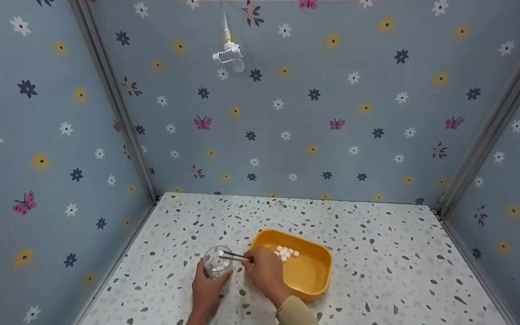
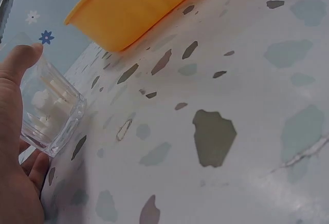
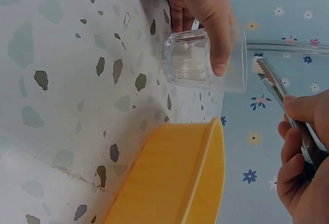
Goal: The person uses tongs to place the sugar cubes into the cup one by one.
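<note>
My left hand [image 1: 206, 289] grips a clear glass [image 3: 198, 62] that stands upright on the table, left of a yellow tray [image 1: 309, 273]. Several white cubes [image 2: 49, 111] lie inside the glass, seen through its wall. With my right hand [image 1: 266, 271] I hold small metal tongs [image 3: 280, 88] with serrated tips, which point left over the mouth of the glass. A white cube [image 1: 221, 254] shows at the tong tips. In the tray, more small white cubes [image 1: 288, 252] lie in a loose group near the far left corner, partly hidden behind my right hand.
The table [image 1: 377, 271] has a white speckled top. Walls with flower and butterfly patterns [image 1: 296, 117] enclose it at the back and sides. A white device [image 1: 229, 55] hangs in front of the back wall, high above the table.
</note>
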A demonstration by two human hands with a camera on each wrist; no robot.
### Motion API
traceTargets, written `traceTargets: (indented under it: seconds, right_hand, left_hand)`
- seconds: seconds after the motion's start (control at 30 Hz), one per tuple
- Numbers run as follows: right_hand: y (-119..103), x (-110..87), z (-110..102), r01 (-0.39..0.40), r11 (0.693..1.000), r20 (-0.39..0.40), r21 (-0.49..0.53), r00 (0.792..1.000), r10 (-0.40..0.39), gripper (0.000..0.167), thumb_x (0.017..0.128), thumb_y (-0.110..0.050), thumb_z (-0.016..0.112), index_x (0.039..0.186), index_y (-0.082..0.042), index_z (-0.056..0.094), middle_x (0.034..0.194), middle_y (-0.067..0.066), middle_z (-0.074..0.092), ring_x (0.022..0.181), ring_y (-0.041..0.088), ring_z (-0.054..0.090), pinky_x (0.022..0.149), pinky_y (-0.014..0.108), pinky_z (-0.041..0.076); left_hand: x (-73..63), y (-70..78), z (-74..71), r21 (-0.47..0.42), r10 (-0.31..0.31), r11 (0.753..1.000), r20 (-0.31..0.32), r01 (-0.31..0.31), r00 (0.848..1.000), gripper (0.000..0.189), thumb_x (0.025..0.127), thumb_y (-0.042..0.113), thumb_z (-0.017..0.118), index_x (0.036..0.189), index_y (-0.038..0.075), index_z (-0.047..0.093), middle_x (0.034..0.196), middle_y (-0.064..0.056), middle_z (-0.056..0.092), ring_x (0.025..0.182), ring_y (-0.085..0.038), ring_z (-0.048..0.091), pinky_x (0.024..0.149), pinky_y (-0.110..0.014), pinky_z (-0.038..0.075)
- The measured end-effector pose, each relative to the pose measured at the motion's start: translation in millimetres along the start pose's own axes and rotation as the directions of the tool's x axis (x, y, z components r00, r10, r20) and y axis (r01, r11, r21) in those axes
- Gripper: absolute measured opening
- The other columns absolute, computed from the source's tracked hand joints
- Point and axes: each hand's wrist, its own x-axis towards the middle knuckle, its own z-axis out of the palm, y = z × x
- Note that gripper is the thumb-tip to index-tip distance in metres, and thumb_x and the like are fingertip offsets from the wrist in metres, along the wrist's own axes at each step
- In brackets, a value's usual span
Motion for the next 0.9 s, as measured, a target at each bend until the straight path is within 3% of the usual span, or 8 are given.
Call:
traceTargets:
  seconds: [0.3, 0.53, 0.7, 0.9]
  right_hand:
    - [1.7, 0.9, -2.8, -0.044, 0.999, 0.039, 0.018, 0.998, 0.044, 0.008, 0.084, -0.019, 0.076, 0.091, -0.015, 0.078, 0.079, -0.011, 0.067, 0.069, 0.005, 0.058, 0.064, 0.03, 0.053]
    - [15.3, -0.8, -12.5, -0.108, 0.994, 0.054, 0.014, 0.993, 0.107, 0.006, 0.085, -0.022, 0.076, 0.089, -0.018, 0.077, 0.076, -0.014, 0.062, 0.067, 0.004, 0.053, 0.063, 0.027, 0.051]
    - [44.8, -6.3, -27.2, -0.171, 0.985, 0.049, 0.035, 0.984, 0.169, 0.009, 0.087, -0.022, 0.074, 0.095, -0.017, 0.076, 0.08, -0.012, 0.062, 0.069, 0.008, 0.053, 0.064, 0.026, 0.05]
    - [99.4, -12.9, -50.6, -0.162, 0.987, -0.023, -0.022, 0.987, 0.162, 0.006, 0.085, -0.016, 0.075, 0.09, -0.012, 0.076, 0.078, -0.007, 0.064, 0.063, 0.009, 0.052, 0.057, 0.028, 0.048]
  left_hand:
    - [-0.1, 0.3, 0.4, 0.005, -0.013, 1.0, 0.011, 0.013, 1.0, 0.104, 0.069, 0.048, 0.085, 0.149, 0.011, 0.031, 0.144, -0.023, 0.042, 0.131, -0.036, 0.041, 0.105, -0.053, 0.037]
    - [3.0, -2.2, -0.1, 0.0, 0.013, 1.0, -0.004, -0.013, 1.0, 0.099, 0.068, 0.042, 0.087, 0.146, 0.01, 0.035, 0.141, -0.022, 0.045, 0.127, -0.037, 0.045, 0.103, -0.052, 0.04]
    - [4.1, -1.1, -0.5, 0.009, 0.011, 1.0, -0.004, -0.011, 1.0, 0.099, 0.069, 0.038, 0.087, 0.147, 0.007, 0.034, 0.144, -0.024, 0.041, 0.13, -0.039, 0.041, 0.105, -0.053, 0.037]
    - [2.9, -1.6, 0.3, 0.013, 0.001, 1.0, 0.003, -0.002, 1.0, 0.099, 0.07, 0.038, 0.087, 0.147, 0.008, 0.032, 0.145, -0.024, 0.04, 0.132, -0.039, 0.04, 0.105, -0.051, 0.038]
